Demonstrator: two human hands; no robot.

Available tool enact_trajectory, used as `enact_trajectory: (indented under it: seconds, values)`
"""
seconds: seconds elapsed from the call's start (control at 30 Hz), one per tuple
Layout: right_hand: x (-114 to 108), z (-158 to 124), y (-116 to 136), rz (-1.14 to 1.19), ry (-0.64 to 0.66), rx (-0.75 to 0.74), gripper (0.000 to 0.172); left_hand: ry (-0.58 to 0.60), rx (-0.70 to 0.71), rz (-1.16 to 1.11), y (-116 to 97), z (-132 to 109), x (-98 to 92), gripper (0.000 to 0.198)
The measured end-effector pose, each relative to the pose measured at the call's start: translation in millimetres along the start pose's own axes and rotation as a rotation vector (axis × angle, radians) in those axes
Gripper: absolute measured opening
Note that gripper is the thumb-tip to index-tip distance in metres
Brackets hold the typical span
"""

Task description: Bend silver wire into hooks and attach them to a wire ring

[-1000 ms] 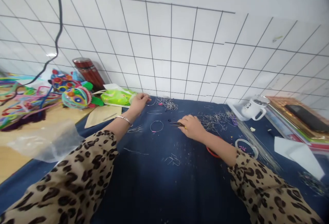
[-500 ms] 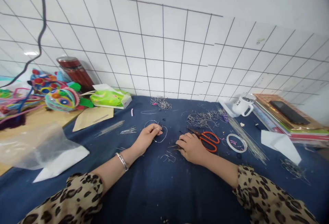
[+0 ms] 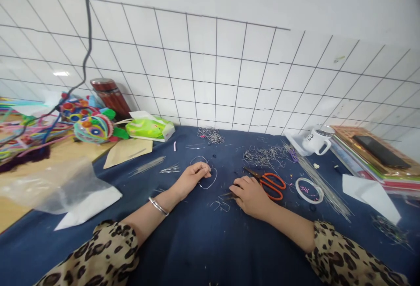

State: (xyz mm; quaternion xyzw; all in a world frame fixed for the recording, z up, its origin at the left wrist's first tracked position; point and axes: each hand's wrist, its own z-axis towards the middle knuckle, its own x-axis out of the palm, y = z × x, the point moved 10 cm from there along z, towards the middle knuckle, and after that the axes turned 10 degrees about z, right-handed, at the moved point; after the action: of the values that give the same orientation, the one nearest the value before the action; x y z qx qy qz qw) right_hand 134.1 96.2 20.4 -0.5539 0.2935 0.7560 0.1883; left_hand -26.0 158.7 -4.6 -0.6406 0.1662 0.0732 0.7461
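Note:
My left hand [image 3: 193,179] is closed in a pinch on a thin wire loop [image 3: 215,180], which curves out on both sides of the fingertips. Over the blue cloth [image 3: 203,233], my right hand [image 3: 250,194] lies palm down with its fingers bent; a dark thin tip shows under them, and what they hold is hidden. Orange-handled scissors [image 3: 273,183] lie just beyond the right hand. Short wire scraps [image 3: 220,206] are between the two hands. A tangle of wire pieces [image 3: 264,156] lies behind the scissors.
At the right are a white ring dish [image 3: 309,190] with pink beads, long wires [image 3: 323,187], a white mug [image 3: 317,140] and books under a phone [image 3: 380,151]. Leftward stand a tissue pack [image 3: 149,127], a red flask [image 3: 110,98], colourful crafts [image 3: 93,128] and a plastic bag [image 3: 55,185].
The whole view has shifted, so the scene sits a little further right and lower. The left hand keeps its pinch on the loop, and the right hand stays beside the scissors.

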Motion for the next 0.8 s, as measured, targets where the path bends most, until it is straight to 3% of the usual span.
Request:
enact_trajectory:
  seconds: [0.27, 0.47, 0.67, 0.8]
  values:
    - [-26.3, 2.3, -13.3, 0.100, -0.142, 0.053, 0.022, 0.062, -0.035, -0.004, -5.9, -9.2, 3.2, 0.021]
    - [-47.0, 16.2, -25.2, 0.013, -0.119, 0.087, 0.024, 0.152, -0.091, 0.035, -19.7, -10.2, 8.1, 0.017]
    - [-47.7, 21.7, -24.6, -0.037, -0.084, 0.089, 0.020, 0.276, -0.078, 0.114, -42.2, -14.0, 25.3, 0.016]
    - [-40.9, 21.2, -24.8, -0.027, -0.082, 0.084, 0.020, 0.312, -0.066, 0.119, -42.8, -16.9, 34.7, 0.017]
